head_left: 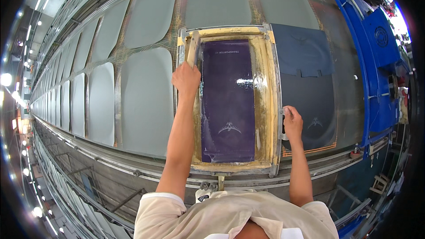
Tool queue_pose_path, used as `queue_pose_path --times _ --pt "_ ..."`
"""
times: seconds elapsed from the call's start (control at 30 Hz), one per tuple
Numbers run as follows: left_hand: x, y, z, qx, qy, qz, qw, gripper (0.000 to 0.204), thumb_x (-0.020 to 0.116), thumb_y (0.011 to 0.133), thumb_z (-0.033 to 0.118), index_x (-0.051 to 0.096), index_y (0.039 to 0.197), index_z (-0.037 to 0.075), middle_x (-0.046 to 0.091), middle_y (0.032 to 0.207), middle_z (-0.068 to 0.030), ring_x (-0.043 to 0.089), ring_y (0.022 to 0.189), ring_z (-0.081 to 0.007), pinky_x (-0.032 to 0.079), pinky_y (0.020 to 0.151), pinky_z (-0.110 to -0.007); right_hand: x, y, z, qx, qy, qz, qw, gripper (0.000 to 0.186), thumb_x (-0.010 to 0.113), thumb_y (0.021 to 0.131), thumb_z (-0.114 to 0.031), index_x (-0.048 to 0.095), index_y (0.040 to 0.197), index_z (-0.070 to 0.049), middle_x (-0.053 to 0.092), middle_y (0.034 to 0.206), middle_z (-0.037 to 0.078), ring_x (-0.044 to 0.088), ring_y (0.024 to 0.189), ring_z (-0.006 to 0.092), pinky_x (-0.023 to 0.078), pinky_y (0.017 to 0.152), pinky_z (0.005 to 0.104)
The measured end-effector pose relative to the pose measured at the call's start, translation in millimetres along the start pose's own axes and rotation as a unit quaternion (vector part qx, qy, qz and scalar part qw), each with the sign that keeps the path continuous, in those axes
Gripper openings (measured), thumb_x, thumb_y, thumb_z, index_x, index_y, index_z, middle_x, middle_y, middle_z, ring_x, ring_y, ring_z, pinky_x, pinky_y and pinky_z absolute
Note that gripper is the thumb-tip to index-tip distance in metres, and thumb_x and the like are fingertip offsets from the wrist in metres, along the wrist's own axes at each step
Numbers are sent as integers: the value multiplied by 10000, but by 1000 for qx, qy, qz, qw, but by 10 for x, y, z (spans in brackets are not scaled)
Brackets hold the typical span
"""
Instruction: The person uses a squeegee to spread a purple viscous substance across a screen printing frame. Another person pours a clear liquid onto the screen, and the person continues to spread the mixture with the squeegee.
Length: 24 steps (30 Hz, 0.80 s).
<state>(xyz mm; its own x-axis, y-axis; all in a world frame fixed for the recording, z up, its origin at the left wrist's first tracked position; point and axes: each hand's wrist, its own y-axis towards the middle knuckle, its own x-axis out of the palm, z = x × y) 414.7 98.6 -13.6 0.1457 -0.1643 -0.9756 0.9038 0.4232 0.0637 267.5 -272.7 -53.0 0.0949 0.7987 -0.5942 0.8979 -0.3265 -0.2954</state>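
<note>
A screen printing frame (278, 84) with taped yellowish borders lies on the long table in front of me. Its dark purple mesh (228, 88) carries a pale crest low down and small lettering near the top. My left hand (186, 79) is closed around a squeegee (193, 52), which lies lengthwise along the inner left side of the frame. At the frame's right edge my right hand (292, 121) is wrapped round a dark handle (283, 123). Right of the frame lies a dark fabric panel (310, 102) with a faint crest printed on it.
Grey fabric panels (146, 97) lie in two rows along the table to the left and far side. A metal rail (146, 161) runs along the near edge. Blue machinery (378, 62) stands across the right end.
</note>
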Motion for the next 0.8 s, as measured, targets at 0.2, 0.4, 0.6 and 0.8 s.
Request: queue_pose_path --times 0.2,0.4,0.6,0.8 --pt "-53 -266 175 64 0 -63 996 340 834 793 356 719 875 47 729 862 -164 712 847 -397 547 735 -512 -311 324 -406 -81 -129 -59 987 306 709 938 -271 715 1162 -62 722 1045 148 675 945 274 516 830 379" --pt "-90 252 53 415 -113 -67 900 240 866 717 253 730 861 117 697 787 -99 673 790 -341 508 716 -479 118 1037 -1721 -378 -34 -106 919 422 767 893 -313 687 1230 -71 683 1217 147 640 1173 318 481 1032 399" --pt "203 1374 577 442 -101 -90 887 247 861 702 247 731 871 123 690 791 -108 669 814 -351 511 733 -468 904 2170 -2407 -351 -329 -228 846 459 816 793 -399 713 1106 -78 724 1092 184 686 1064 368 546 917 469" --pt "277 1567 753 353 -117 -155 915 277 859 691 259 757 921 143 707 805 -116 678 825 -359 519 730 -479 1171 2678 -2324 -349 -366 -218 835 358 832 780 -349 756 996 -74 734 944 177 707 943 370 557 837 455"
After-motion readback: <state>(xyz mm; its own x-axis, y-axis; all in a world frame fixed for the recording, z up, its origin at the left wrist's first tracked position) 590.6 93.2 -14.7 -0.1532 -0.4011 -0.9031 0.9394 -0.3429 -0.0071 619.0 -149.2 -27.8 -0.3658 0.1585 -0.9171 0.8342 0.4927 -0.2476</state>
